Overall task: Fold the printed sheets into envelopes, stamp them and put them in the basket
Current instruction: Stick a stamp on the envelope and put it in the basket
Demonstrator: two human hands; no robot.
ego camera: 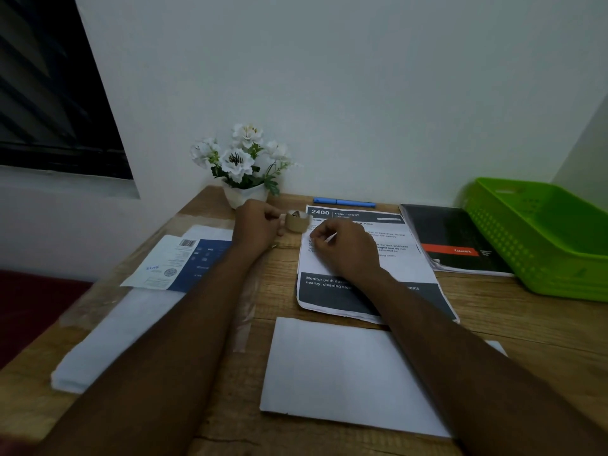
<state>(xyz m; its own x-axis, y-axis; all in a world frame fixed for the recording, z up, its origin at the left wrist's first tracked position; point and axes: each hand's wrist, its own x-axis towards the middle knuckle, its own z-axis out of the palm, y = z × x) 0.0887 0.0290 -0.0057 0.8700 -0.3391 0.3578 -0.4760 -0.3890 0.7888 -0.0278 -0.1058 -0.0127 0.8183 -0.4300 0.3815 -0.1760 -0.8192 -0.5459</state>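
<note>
A folded white sheet [345, 373] lies on the wooden table near its front edge, between my forearms. Beyond it lies a printed sheet [329, 294] with dark bands and text. My left hand [255, 230] grips a small brown tape roll [296, 222] at the printed sheet's upper left corner. Beside it, my right hand [342, 245] rests on the printed sheet with its fingers curled, pinching something small and pale that I cannot identify. A green plastic basket [539, 235] stands at the far right of the table.
A pot of white flowers [245, 166] stands by the wall behind my left hand. A blue pen [343, 202] lies behind the printed sheet. A dark notebook [454, 241] sits left of the basket. White packets with a blue label [164, 268] cover the table's left side.
</note>
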